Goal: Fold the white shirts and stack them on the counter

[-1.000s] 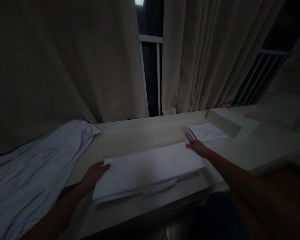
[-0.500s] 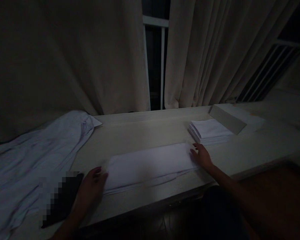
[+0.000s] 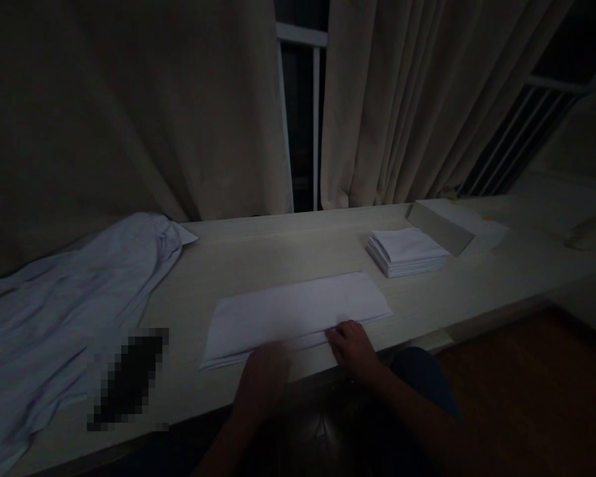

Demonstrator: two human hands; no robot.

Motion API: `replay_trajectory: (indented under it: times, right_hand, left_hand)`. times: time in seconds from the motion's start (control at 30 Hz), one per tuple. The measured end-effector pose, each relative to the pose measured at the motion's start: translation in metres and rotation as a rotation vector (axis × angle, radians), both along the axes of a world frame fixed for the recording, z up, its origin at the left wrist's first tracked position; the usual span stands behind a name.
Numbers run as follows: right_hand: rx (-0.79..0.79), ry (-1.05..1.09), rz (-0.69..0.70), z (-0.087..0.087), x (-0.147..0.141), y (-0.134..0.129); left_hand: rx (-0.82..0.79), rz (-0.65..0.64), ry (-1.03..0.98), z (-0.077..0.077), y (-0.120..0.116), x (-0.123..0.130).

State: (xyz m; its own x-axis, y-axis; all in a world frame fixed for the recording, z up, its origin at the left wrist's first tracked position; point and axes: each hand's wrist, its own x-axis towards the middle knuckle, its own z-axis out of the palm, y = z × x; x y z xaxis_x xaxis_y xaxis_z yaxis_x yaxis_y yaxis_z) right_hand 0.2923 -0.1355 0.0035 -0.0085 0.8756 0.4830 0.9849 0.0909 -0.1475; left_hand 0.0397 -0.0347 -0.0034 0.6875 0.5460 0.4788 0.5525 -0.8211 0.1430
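Note:
A white cloth (image 3: 298,308), folded into a long flat strip, lies on the pale tabletop before me. Along its near edge a lower layer sticks out slightly. My right hand (image 3: 355,348) is at that edge, right of the middle, with its fingers curled onto the cloth. Farther left, my left hand (image 3: 263,377) touches or nearly touches the same edge; motion smears its fingers. Beyond the strip's right end sits a stack of folded white cloths (image 3: 410,250).
Crumpled pale fabric (image 3: 89,285) covers the table's left end. In front of it is a dark, pixelated object (image 3: 132,381). A grey-white board or box (image 3: 442,225) lies behind the stack. Curtains (image 3: 218,112) hang along the table's (image 3: 248,255) back edge.
Both hands have left the strip's two ends and come inward to its near edge. My right hand's fingers, spread before, are now curled at the cloth. The view has shifted slightly.

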Motion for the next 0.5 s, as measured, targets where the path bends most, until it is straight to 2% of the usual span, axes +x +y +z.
replay_trajectory:
  times: [0.17,0.27,0.4,0.5]
  right_hand:
    - [-0.079,-0.037,-0.051,0.009,-0.005,0.003]
    - [-0.096,-0.047,-0.09,0.006,-0.007,0.01]
    - [-0.071,-0.039,-0.149,-0.001,-0.008,0.016]
    - [-0.033,0.007,-0.15,0.0,-0.007,0.014]
  left_hand:
    - [-0.15,0.073,0.04,0.013,-0.001,0.008]
    - [-0.2,0.088,0.036,0.018,0.003,0.014]
    - [-0.192,0.067,0.068,0.016,0.009,0.017]
    - [-0.167,0.08,0.107,0.013,0.012,0.018]
